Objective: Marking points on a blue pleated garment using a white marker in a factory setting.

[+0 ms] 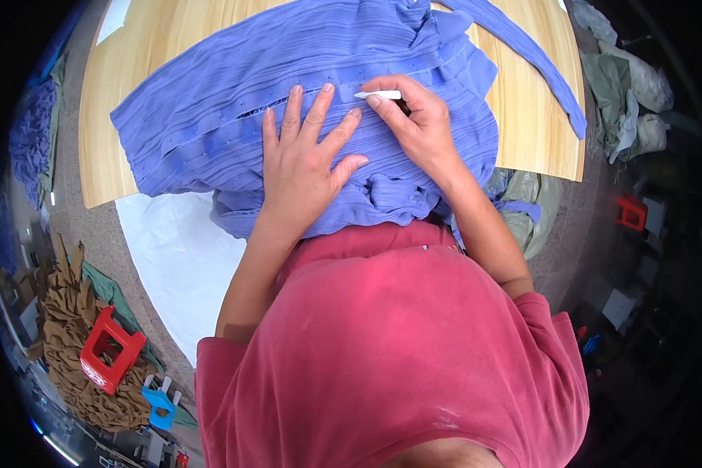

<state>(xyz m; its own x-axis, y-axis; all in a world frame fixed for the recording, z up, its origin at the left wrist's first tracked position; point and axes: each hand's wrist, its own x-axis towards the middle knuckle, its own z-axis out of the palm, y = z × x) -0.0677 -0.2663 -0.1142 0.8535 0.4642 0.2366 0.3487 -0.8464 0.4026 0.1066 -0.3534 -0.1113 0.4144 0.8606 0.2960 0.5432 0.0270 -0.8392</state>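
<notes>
A blue-violet garment (210,74) of crinkled fabric is spread across the table. Along its placket runs a row of small dark marks, with a narrow gap beside my left fingertips. My left hand (300,168) lies flat on the cloth with fingers spread. To its right, my right hand (423,117) pinches a slim white marking pen (384,94), the pointed tip facing left and close to the placket; whether it touches the cloth I cannot tell. Some of the garment is bunched near my body.
The wood-grain table (101,156) carries a blue-violet fabric strip (534,58) at right. White sheeting (171,257) hangs below its near left edge. On the floor at left are a red stool (111,351), a blue stool (161,404) and brown cloth (66,312); bags (639,74) lie at right.
</notes>
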